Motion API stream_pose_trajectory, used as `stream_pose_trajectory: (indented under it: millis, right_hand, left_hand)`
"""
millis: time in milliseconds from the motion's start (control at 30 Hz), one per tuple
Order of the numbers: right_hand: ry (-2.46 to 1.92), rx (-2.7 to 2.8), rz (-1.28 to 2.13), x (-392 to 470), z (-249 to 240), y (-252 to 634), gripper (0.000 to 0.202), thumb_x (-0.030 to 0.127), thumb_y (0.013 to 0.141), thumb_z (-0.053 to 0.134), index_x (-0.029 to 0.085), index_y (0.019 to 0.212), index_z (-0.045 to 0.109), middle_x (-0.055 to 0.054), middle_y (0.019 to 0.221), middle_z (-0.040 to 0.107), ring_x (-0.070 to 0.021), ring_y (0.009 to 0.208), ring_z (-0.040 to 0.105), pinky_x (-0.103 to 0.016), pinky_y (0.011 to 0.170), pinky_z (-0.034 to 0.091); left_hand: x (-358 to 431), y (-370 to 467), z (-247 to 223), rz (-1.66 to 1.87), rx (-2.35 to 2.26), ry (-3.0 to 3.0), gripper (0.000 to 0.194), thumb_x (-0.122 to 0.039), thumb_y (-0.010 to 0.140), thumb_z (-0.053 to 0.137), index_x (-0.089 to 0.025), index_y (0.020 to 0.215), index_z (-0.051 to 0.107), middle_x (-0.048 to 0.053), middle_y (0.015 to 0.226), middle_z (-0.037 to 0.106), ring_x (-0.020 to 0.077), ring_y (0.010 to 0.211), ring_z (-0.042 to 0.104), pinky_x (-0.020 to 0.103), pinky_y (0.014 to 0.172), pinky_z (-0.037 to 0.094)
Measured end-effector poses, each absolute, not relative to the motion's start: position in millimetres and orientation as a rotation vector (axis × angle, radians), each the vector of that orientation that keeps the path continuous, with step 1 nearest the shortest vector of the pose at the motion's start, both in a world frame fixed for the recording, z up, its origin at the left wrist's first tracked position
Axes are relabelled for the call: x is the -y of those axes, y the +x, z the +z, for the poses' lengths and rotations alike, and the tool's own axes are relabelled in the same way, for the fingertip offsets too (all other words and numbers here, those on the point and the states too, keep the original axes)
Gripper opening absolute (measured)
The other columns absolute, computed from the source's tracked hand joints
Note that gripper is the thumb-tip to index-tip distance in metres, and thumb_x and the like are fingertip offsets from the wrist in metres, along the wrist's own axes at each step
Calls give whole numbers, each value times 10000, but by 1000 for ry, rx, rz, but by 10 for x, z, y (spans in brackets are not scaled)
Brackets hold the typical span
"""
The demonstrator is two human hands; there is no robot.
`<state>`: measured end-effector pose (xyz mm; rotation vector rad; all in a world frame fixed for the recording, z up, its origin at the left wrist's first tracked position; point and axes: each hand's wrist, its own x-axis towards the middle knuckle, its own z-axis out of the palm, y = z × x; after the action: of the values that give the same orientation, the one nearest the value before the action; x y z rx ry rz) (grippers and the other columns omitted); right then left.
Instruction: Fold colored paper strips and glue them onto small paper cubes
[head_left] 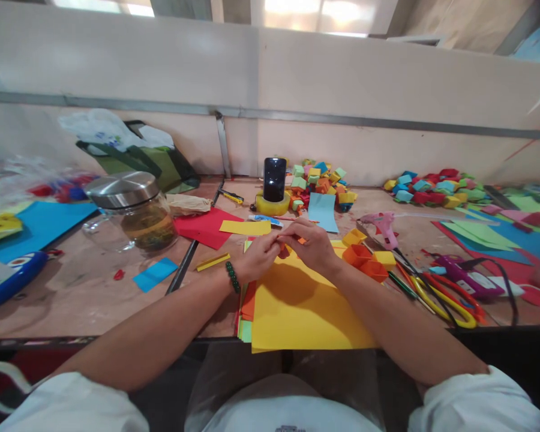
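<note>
My left hand (258, 257), with a green bead bracelet (233, 277) at the wrist, meets my right hand (314, 245) over a stack of coloured paper topped by a yellow sheet (315, 309). Fingers of both hands are closed round a small orange-red paper piece (284, 252), mostly hidden by them. Right of my right hand sit open orange paper boxes (357, 255) and yellow paper boxes (384, 259). Beyond my hands lie a yellow paper strip (245, 227), a red sheet (204, 227) and a light blue sheet (323, 211).
A glass teapot (139, 225) with a metal lid stands left. A phone (274, 180) rests upright on a yellow tape roll (270, 207). Piles of paper cubes (436, 189) are at the back. Scissors (450, 303), a pink glue gun (387, 231) and a purple device (470, 279) lie right.
</note>
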<state>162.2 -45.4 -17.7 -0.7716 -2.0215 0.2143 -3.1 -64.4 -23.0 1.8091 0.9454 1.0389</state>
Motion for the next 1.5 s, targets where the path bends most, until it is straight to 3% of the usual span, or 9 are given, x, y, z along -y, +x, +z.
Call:
stream_pose_trajectory:
  millis: [167,333,567,733,933,1033,1200,1333,1500]
  right_hand:
    - [-824,1935,545,434,-143,1624,313,441,883,574,186,710,630,-7,636,609,-113,558,512,-237,515,411]
    - [-800,1972,776,425,-84,1658,344,506,814,643,170,739,642,-11,669,615,-110,593,527,-237,540,421]
    - [-813,1477,1248,351,-84,1653,466,626,636,745,195,690,576,53,564,506,-74,491,448,-223,491,421]
    - [-793,1515,1455,364,-181,1558,502,647,621,744,185,765,610,0,672,618,-101,566,556,-246,539,486]
    - [-814,1860,832,383,-185,1629,297,377,722,742,182,925,647,-20,806,644,-103,623,576,-234,556,489]
    - [-757,1988,568,389,-148,1679,98,257,787,670,191,858,685,-20,788,661,-111,657,591,-239,596,494]
    - [-718,2034,483,396,-111,1711,60,194,797,634,188,785,692,-19,746,672,-119,649,615,-246,609,514]
    - [-659,2088,449,401,-103,1707,67,188,805,609,184,780,670,-19,725,662,-116,622,609,-237,576,517]
    - [-560,2223,-26,481,-96,1672,201,164,886,501,191,768,662,-37,734,632,-126,675,594,-247,618,503]
  left_hand:
    - [655,-45,-159,1088,-886,1779,224,-327,873,506,-148,821,631,31,724,672,147,711,645,261,704,508]
    - [685,-81,-118,1016,-976,1894,203,-290,857,527,-159,793,669,10,673,654,142,676,621,249,672,492]
    - [635,-81,-180,1172,-840,1660,455,-439,781,653,-158,1139,633,86,1041,656,172,856,622,278,757,500]
    - [565,-41,-234,1160,-920,1726,365,-479,851,521,-144,800,658,42,776,637,154,737,581,267,691,480]
    - [582,-81,-242,1082,-1169,1941,184,-246,801,492,-168,664,587,-27,589,540,111,559,478,219,535,355]
    - [626,-81,-224,994,-1214,2066,195,-176,767,469,-177,582,532,-53,520,456,92,505,406,215,499,285]
    - [698,-62,-164,1029,-1177,2128,254,-199,805,440,-180,572,541,-62,485,407,86,478,369,220,493,262]
    - [705,-79,-160,1040,-1216,2106,278,-230,809,468,-179,550,554,-48,475,468,94,486,421,219,497,291]
    - [685,-35,-203,1059,-1101,1642,262,-367,783,548,-173,609,575,-6,548,586,121,531,558,217,526,420]
